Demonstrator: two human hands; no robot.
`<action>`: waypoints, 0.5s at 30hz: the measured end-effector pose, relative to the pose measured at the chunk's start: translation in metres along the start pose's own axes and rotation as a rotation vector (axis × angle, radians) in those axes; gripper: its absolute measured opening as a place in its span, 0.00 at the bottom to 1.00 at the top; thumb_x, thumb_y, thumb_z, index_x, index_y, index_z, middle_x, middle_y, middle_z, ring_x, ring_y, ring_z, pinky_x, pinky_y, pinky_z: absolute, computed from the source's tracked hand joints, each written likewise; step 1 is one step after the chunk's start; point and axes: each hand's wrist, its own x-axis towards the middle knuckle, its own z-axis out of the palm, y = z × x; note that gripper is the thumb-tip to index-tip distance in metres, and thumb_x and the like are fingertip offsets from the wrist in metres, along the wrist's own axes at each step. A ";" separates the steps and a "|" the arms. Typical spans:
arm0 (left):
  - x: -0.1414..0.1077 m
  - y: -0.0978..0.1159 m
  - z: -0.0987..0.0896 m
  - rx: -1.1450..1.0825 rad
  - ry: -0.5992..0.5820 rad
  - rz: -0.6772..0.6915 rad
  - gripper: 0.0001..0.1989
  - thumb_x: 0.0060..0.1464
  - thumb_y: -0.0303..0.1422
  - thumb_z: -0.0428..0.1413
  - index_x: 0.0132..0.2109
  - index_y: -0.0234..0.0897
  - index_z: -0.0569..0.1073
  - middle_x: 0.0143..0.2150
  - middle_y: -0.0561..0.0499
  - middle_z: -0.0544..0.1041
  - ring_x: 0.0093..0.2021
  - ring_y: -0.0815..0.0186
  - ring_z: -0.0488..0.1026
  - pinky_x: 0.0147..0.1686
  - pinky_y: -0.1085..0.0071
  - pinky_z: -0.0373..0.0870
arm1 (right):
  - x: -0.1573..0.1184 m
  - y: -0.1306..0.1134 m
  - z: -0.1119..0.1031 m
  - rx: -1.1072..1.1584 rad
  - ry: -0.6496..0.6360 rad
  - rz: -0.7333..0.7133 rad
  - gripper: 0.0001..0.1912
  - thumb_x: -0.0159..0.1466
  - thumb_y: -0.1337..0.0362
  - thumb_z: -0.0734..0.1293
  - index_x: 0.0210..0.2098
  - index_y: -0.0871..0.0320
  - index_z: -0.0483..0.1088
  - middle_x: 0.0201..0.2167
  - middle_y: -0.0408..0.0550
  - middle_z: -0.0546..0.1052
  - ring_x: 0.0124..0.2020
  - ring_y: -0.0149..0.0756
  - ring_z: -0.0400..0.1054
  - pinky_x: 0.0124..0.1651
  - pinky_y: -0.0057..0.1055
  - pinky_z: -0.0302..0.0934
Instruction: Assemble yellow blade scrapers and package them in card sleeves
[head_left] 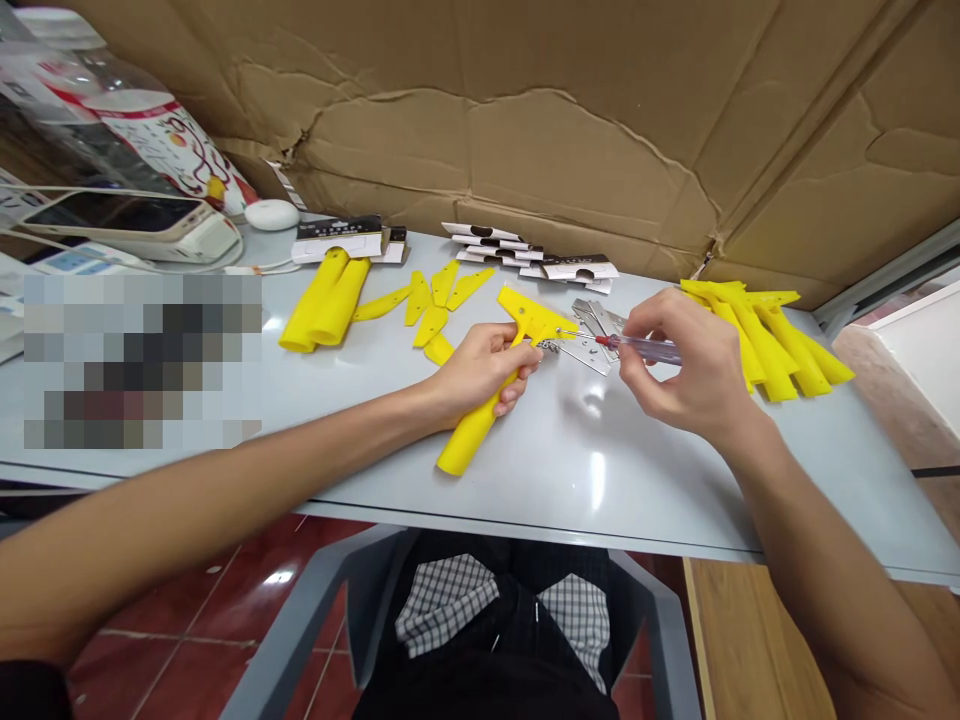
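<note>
My left hand (491, 370) is wrapped round the handle of a yellow scraper (471, 440), whose wide head points away from me. Between the fingers of my right hand (675, 365) is a screwdriver (649, 349) with a clear handle and a red collar. Its tip meets the right side of the scraper's head, at or close to a screw. Behind the head lie thin metal plates (592, 320) and a small heap of screws (550, 346), partly hidden. Several flat yellow pieces (431, 325) are spread left of my left hand.
Yellow handles (776, 350) are piled at the right. More handles (326, 310) with a black-and-white card (337, 240) lie left. Folded cards (495, 245) sit at the back by a cardboard wall (465, 130). A phone (112, 212) and bottles (150, 130) stand far left.
</note>
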 end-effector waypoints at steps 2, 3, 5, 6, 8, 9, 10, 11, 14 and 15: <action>0.000 -0.001 0.000 0.007 0.009 -0.003 0.15 0.58 0.29 0.61 0.27 0.40 0.63 0.16 0.59 0.61 0.12 0.74 0.58 0.11 0.75 0.55 | -0.001 0.000 0.001 -0.032 0.040 -0.008 0.04 0.65 0.67 0.68 0.35 0.52 0.69 0.30 0.45 0.77 0.30 0.37 0.72 0.32 0.36 0.68; 0.000 -0.001 0.001 0.013 0.012 -0.003 0.15 0.58 0.29 0.60 0.28 0.40 0.63 0.16 0.59 0.61 0.12 0.74 0.58 0.11 0.75 0.55 | -0.001 0.000 0.002 -0.051 0.074 -0.008 0.04 0.66 0.66 0.68 0.34 0.52 0.69 0.29 0.43 0.77 0.28 0.36 0.72 0.30 0.35 0.67; -0.001 -0.001 0.002 0.025 0.016 -0.006 0.14 0.59 0.27 0.59 0.28 0.39 0.64 0.17 0.58 0.62 0.12 0.74 0.59 0.11 0.74 0.56 | -0.002 0.001 0.004 -0.101 0.148 -0.026 0.06 0.67 0.65 0.70 0.33 0.53 0.69 0.28 0.42 0.78 0.25 0.33 0.70 0.27 0.32 0.64; -0.001 -0.001 0.002 0.029 0.017 -0.007 0.14 0.59 0.27 0.58 0.28 0.39 0.64 0.17 0.58 0.63 0.12 0.74 0.59 0.11 0.74 0.56 | -0.002 0.001 0.005 -0.129 0.175 -0.043 0.07 0.67 0.65 0.71 0.33 0.53 0.69 0.27 0.41 0.78 0.24 0.32 0.70 0.26 0.31 0.63; -0.002 -0.001 0.003 0.036 0.014 -0.009 0.13 0.59 0.26 0.58 0.27 0.39 0.64 0.18 0.58 0.63 0.12 0.74 0.59 0.11 0.74 0.56 | -0.003 0.003 0.006 -0.173 0.187 -0.071 0.08 0.67 0.65 0.71 0.32 0.53 0.69 0.26 0.40 0.78 0.22 0.30 0.69 0.25 0.30 0.61; -0.002 -0.001 0.003 0.037 0.015 -0.008 0.14 0.59 0.26 0.58 0.27 0.39 0.65 0.17 0.58 0.63 0.12 0.74 0.59 0.11 0.74 0.56 | -0.004 0.003 0.007 -0.182 0.177 -0.072 0.08 0.67 0.64 0.71 0.32 0.53 0.68 0.25 0.40 0.77 0.21 0.30 0.69 0.24 0.30 0.60; -0.002 -0.002 0.003 0.037 0.014 -0.007 0.14 0.59 0.26 0.58 0.27 0.39 0.65 0.17 0.58 0.63 0.12 0.74 0.59 0.11 0.74 0.56 | -0.004 0.003 0.006 -0.182 0.162 -0.064 0.08 0.67 0.64 0.70 0.33 0.53 0.68 0.25 0.39 0.77 0.21 0.30 0.69 0.24 0.30 0.60; -0.002 -0.002 0.003 0.036 0.014 -0.006 0.14 0.60 0.27 0.58 0.27 0.39 0.65 0.17 0.57 0.63 0.12 0.74 0.59 0.11 0.74 0.56 | -0.004 0.003 0.006 -0.173 0.140 -0.048 0.07 0.66 0.64 0.70 0.33 0.53 0.67 0.25 0.39 0.77 0.20 0.30 0.69 0.23 0.30 0.60; -0.002 -0.003 0.002 0.032 0.015 0.000 0.15 0.59 0.28 0.59 0.26 0.39 0.65 0.16 0.57 0.62 0.12 0.74 0.59 0.11 0.74 0.56 | -0.004 -0.001 0.003 -0.124 0.077 -0.008 0.05 0.64 0.64 0.69 0.36 0.53 0.67 0.28 0.40 0.77 0.20 0.31 0.70 0.24 0.31 0.62; -0.001 -0.003 0.002 0.033 0.015 0.002 0.15 0.59 0.28 0.60 0.26 0.39 0.64 0.16 0.57 0.62 0.12 0.74 0.59 0.11 0.74 0.55 | -0.004 -0.002 0.002 -0.119 0.071 -0.002 0.05 0.63 0.64 0.69 0.37 0.53 0.67 0.27 0.40 0.78 0.20 0.31 0.70 0.24 0.32 0.63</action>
